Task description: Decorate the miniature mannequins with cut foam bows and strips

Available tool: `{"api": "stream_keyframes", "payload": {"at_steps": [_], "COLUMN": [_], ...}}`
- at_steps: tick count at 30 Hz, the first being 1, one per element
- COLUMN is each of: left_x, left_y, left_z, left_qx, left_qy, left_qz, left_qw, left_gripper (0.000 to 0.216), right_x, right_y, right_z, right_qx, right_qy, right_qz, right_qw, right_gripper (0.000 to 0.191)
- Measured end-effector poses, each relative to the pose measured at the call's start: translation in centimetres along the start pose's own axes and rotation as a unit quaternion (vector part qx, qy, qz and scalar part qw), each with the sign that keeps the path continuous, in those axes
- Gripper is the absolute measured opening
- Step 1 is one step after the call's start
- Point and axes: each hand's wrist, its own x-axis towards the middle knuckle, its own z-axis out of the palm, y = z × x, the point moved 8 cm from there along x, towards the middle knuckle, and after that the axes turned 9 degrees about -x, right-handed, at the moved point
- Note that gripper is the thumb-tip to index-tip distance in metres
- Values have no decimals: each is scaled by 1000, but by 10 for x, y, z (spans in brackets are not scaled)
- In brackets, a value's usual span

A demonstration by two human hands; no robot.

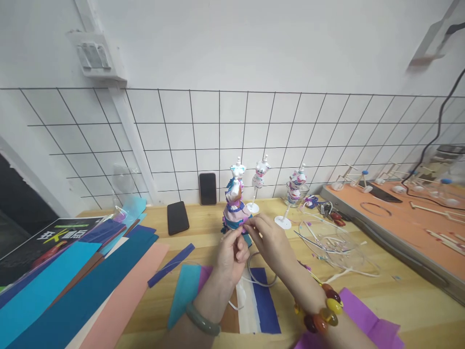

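A miniature dress form (pixel 238 170) stands upright at the middle of the table, wrapped in ruffled crepe paper. Its layered paper skirt (pixel 235 213) shows lilac, blue and teal bands. My left hand (pixel 233 249) is closed at the front of the skirt, with thumb and forefinger pinching its lower edge. From the right, my right hand (pixel 267 237) pinches the same edge, its fingertips meeting the left ones. The fingers partly cover the spot they grip. Below my hands lie coloured paper strips (pixel 249 305) and a loose white cord (pixel 254 280).
Two more dress forms, a bare-stemmed one (pixel 260 174) and a decorated one (pixel 297 186), stand behind right. Phones (pixel 178 218) are at back left. Long paper sheets (pixel 109 291) cover the left. Tangled cord (pixel 334 242) lies right, beside an orange-topped board (pixel 417 218) with sticks. Purple paper (pixel 366 320) is at front right.
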Motion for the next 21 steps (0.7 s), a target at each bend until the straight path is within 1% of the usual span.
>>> {"api": "stream_keyframes", "payload": {"at_steps": [2, 5, 10, 12, 15, 21], "left_x": [0, -1, -1, -1, -1, -2], "left_y": [0, 0, -1, -1, -1, -1], "left_z": [1, 3, 3, 3, 3, 4], "left_qx": [-1, -4, -4, -3, -2, 4], "left_qy": [-3, -7, -10, -10, -8, -4], "left_qz": [-1, -2, -5, -7, -8, -13], "left_qw": [1000, 1000, 1000, 1000, 1000, 1000], "left_gripper": [32, 31, 30, 31, 33, 35], "right_x": [0, -1, -2, -2, -2, -2], "right_y": [5, 17, 31, 34, 36, 38], "right_z": [0, 3, 17, 22, 22, 19], "right_qx": [64, 163, 261, 310, 364, 413], "right_qy": [5, 16, 8, -3, -18, -24], "right_qz": [30, 93, 160, 178, 198, 228], "right_qw": [997, 982, 952, 934, 910, 881], "right_gripper": [11, 8, 15, 17, 19, 21]}}
